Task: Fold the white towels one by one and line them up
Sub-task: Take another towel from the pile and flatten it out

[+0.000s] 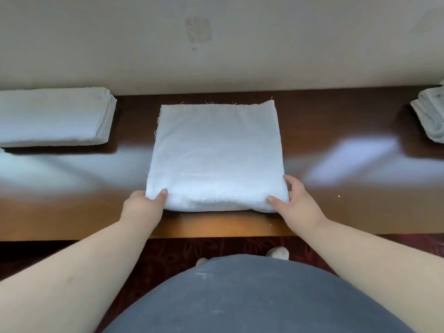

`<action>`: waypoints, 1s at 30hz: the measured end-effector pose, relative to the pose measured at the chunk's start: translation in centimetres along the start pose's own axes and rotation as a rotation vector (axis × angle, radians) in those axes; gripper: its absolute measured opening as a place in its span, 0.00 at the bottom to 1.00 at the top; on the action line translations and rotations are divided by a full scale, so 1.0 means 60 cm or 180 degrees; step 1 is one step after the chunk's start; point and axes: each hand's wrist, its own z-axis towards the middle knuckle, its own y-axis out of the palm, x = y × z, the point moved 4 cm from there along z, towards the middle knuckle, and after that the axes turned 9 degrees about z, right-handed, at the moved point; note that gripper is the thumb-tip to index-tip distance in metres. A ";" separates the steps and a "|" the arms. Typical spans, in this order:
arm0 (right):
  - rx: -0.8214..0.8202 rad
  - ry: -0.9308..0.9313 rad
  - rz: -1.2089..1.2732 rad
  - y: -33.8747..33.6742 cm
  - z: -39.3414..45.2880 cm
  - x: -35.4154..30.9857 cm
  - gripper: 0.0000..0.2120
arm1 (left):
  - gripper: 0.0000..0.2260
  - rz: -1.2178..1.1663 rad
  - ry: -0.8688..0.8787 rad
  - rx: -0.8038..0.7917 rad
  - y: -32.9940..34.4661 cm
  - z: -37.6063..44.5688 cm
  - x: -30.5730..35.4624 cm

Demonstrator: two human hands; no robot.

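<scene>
A white towel (pixel 217 150), folded into a rough square with frayed threads at its far edge, lies in the middle of the dark wooden table (pixel 336 131). My left hand (pixel 144 204) grips its near left corner, thumb on top and fingers underneath. My right hand (pixel 298 200) holds the near right corner the same way. The near folded edge is slightly lifted off the table. A folded stack of white towels (pixel 52 116) rests at the far left. Loose, unfolded white towels (pixel 431 116) sit at the far right edge of view.
A pale wall (pixel 216 44) rises directly behind the table. The table's front edge (pixel 216 230) runs just below my hands. Below it are dark patterned carpet (pixel 168 255), my grey-clad body and two light shoes.
</scene>
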 end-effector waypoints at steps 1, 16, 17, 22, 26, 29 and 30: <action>0.0155 0.0045 -0.0072 0.001 0.000 0.007 0.33 | 0.24 0.0003 0.0032 -0.0152 0.006 0.007 -0.009; -0.0185 -0.1701 -0.2858 0.163 -0.068 -0.060 0.31 | 0.29 0.1821 0.4347 0.0663 0.076 -0.107 0.091; -0.0478 -0.1617 -0.3206 0.180 -0.072 -0.045 0.35 | 0.32 0.2292 0.4346 0.0354 0.101 -0.112 0.090; -0.0906 -0.1490 -0.3626 0.171 -0.040 -0.020 0.46 | 0.39 0.2923 0.3877 0.0007 0.137 -0.093 0.087; -0.0831 -0.1358 -0.3593 0.143 -0.029 -0.018 0.46 | 0.38 0.2741 0.3578 0.0044 0.121 -0.082 0.083; -0.0785 -0.1084 -0.3677 0.103 -0.034 -0.003 0.45 | 0.39 0.2671 0.3273 -0.0034 0.105 -0.061 0.048; -0.0853 -0.1019 -0.3681 0.098 -0.037 -0.006 0.45 | 0.39 0.2736 0.3279 -0.0107 0.098 -0.059 0.040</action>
